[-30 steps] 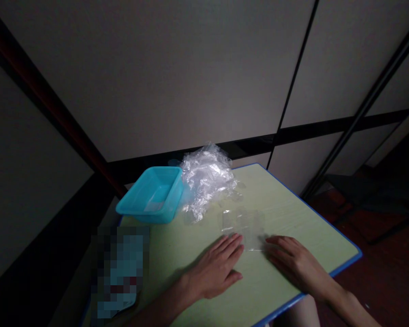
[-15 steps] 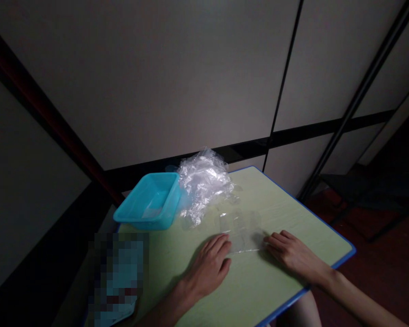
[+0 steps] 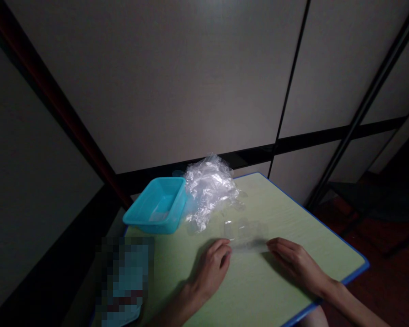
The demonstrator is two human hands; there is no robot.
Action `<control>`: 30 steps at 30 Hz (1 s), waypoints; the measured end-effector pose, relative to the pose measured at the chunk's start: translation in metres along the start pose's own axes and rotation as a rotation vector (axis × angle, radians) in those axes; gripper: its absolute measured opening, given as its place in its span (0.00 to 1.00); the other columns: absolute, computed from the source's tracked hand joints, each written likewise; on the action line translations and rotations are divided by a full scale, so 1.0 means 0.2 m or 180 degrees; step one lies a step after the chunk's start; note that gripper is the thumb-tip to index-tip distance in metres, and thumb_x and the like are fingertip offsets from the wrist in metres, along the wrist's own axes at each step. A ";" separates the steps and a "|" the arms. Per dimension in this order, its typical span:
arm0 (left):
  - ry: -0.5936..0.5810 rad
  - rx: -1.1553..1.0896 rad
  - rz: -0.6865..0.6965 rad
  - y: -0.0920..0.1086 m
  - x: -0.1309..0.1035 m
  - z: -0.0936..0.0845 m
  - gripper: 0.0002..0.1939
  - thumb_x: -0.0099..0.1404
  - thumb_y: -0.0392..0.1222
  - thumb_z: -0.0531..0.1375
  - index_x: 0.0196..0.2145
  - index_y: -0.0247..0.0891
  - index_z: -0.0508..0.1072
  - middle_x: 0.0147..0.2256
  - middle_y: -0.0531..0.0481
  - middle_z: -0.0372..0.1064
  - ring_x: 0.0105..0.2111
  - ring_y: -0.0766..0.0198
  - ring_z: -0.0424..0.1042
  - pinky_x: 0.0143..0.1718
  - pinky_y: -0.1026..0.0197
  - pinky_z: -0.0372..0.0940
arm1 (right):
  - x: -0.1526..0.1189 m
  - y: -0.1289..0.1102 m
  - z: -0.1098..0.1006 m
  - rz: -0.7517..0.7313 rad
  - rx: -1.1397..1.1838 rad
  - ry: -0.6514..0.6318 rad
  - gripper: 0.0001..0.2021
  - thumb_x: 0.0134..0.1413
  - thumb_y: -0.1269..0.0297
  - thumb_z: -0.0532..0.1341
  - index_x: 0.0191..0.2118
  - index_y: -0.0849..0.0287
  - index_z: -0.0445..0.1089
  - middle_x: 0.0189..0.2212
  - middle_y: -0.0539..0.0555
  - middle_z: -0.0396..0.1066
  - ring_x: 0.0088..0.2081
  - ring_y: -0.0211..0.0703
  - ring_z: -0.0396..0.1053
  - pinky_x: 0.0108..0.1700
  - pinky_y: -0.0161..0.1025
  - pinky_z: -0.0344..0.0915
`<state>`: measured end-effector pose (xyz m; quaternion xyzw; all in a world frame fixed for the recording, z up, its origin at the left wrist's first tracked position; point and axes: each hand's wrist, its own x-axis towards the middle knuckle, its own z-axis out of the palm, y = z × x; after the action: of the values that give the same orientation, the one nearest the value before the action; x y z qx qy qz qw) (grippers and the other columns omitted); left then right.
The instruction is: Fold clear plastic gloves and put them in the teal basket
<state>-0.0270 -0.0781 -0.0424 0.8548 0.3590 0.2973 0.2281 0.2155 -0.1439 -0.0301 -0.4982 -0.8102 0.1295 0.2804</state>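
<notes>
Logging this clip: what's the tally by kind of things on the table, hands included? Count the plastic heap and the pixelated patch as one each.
Blue basin: 1
Clear plastic heap: 1
Clear plastic piece between the hands: 1
Pixelated patch, contents unreadable: 1
Hands, left hand and right hand: 2
Total: 6

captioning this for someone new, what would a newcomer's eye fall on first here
Likely the bright blue basin at the table's far left, with a shiny heap of clear plastic beside it. Nearer, the left hand and right hand meet opposite sides of a clear sheet.
</notes>
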 end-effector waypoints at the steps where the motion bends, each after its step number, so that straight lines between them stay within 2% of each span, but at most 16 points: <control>1: 0.0122 -0.0165 -0.0044 0.00 0.01 0.00 0.09 0.58 0.29 0.50 0.28 0.38 0.68 0.38 0.48 0.68 0.40 0.62 0.68 0.42 0.60 0.63 | 0.01 -0.01 -0.01 0.0034 0.0054 0.0082 0.10 0.59 0.71 0.47 0.39 0.59 0.63 0.40 0.59 0.66 0.42 0.44 0.65 0.42 0.42 0.64; 3: 0.0365 -0.0516 -0.0125 0.02 0.02 -0.02 0.07 0.59 0.31 0.50 0.27 0.38 0.66 0.36 0.48 0.69 0.38 0.62 0.68 0.41 0.60 0.62 | 0.03 -0.04 -0.02 0.0148 0.0237 0.0280 0.08 0.59 0.68 0.48 0.37 0.59 0.64 0.41 0.59 0.66 0.44 0.45 0.63 0.45 0.45 0.62; 5: 0.0531 -0.0841 -0.0224 0.06 0.05 -0.07 0.06 0.61 0.35 0.51 0.28 0.38 0.65 0.33 0.49 0.69 0.36 0.63 0.68 0.40 0.61 0.62 | 0.05 -0.08 -0.05 0.0346 0.0598 0.0401 0.08 0.59 0.65 0.49 0.35 0.58 0.64 0.39 0.58 0.67 0.42 0.45 0.64 0.44 0.44 0.62; 9: 0.0606 -0.1386 -0.0511 0.14 0.13 -0.20 0.08 0.60 0.41 0.52 0.25 0.37 0.62 0.24 0.53 0.64 0.28 0.65 0.67 0.31 0.65 0.61 | 0.08 -0.16 -0.09 0.0851 0.1690 0.0466 0.12 0.57 0.57 0.51 0.30 0.59 0.63 0.24 0.52 0.67 0.27 0.39 0.66 0.30 0.36 0.63; 12: 0.0219 -0.1567 -0.0678 0.15 0.21 -0.26 0.08 0.59 0.42 0.51 0.24 0.37 0.60 0.21 0.55 0.62 0.24 0.67 0.66 0.28 0.66 0.61 | 0.11 -0.18 -0.08 0.1218 0.2327 0.0538 0.14 0.53 0.53 0.54 0.27 0.59 0.61 0.18 0.49 0.65 0.22 0.36 0.64 0.25 0.34 0.60; 14: 0.0010 -0.1441 -0.0741 0.10 0.27 -0.25 0.07 0.58 0.40 0.52 0.24 0.37 0.60 0.21 0.56 0.61 0.23 0.67 0.66 0.26 0.67 0.60 | 0.11 -0.17 -0.04 0.1474 0.2616 0.0467 0.16 0.49 0.50 0.57 0.26 0.59 0.61 0.17 0.49 0.66 0.20 0.36 0.64 0.24 0.34 0.61; 17: -0.0455 -0.1188 -0.0819 -0.01 0.36 -0.16 0.07 0.60 0.39 0.52 0.27 0.33 0.64 0.23 0.55 0.62 0.23 0.66 0.66 0.23 0.66 0.61 | 0.08 -0.14 0.04 0.1831 0.2902 0.0287 0.18 0.44 0.47 0.59 0.25 0.58 0.59 0.19 0.50 0.69 0.21 0.38 0.68 0.25 0.35 0.63; 19: -0.0850 -0.0969 -0.0841 -0.07 0.41 -0.07 0.08 0.63 0.39 0.53 0.32 0.30 0.67 0.28 0.51 0.65 0.26 0.65 0.68 0.26 0.62 0.64 | 0.04 -0.12 0.10 0.2035 0.2985 0.0204 0.18 0.42 0.47 0.59 0.25 0.57 0.57 0.20 0.50 0.70 0.23 0.40 0.70 0.26 0.36 0.64; 21: -0.1180 -0.0731 -0.0786 -0.10 0.47 0.01 0.12 0.64 0.42 0.54 0.43 0.32 0.66 0.39 0.47 0.65 0.35 0.61 0.69 0.34 0.56 0.66 | 0.01 -0.10 0.14 0.2194 0.3005 0.0106 0.17 0.42 0.49 0.59 0.25 0.57 0.56 0.20 0.50 0.71 0.24 0.40 0.71 0.26 0.36 0.64; 24: -0.1346 -0.0320 -0.0602 -0.10 0.54 0.09 0.15 0.64 0.43 0.54 0.47 0.35 0.64 0.45 0.45 0.62 0.40 0.59 0.67 0.39 0.52 0.65 | -0.04 -0.05 0.12 0.2260 0.2866 -0.0282 0.15 0.45 0.52 0.58 0.28 0.57 0.54 0.20 0.49 0.71 0.22 0.40 0.70 0.23 0.34 0.63; 27: -0.1110 0.0101 -0.0386 -0.06 0.57 0.09 0.15 0.61 0.40 0.58 0.45 0.34 0.65 0.43 0.46 0.64 0.41 0.57 0.66 0.42 0.51 0.62 | -0.05 0.01 0.02 0.1951 0.2057 -0.0534 0.10 0.50 0.56 0.54 0.29 0.57 0.56 0.18 0.50 0.70 0.20 0.40 0.69 0.21 0.34 0.62; 30: -0.0702 0.0428 -0.0208 -0.01 0.54 0.02 0.17 0.58 0.34 0.57 0.46 0.36 0.63 0.46 0.45 0.62 0.48 0.54 0.60 0.49 0.50 0.55 | 0.00 0.05 -0.09 0.1312 0.0656 -0.0271 0.08 0.54 0.62 0.51 0.29 0.59 0.62 0.23 0.54 0.72 0.25 0.43 0.70 0.27 0.38 0.65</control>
<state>0.0356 0.0035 -0.0099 0.8836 0.3784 0.1691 0.2179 0.2338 -0.1416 -0.0198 -0.6159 -0.6850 0.2869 0.2630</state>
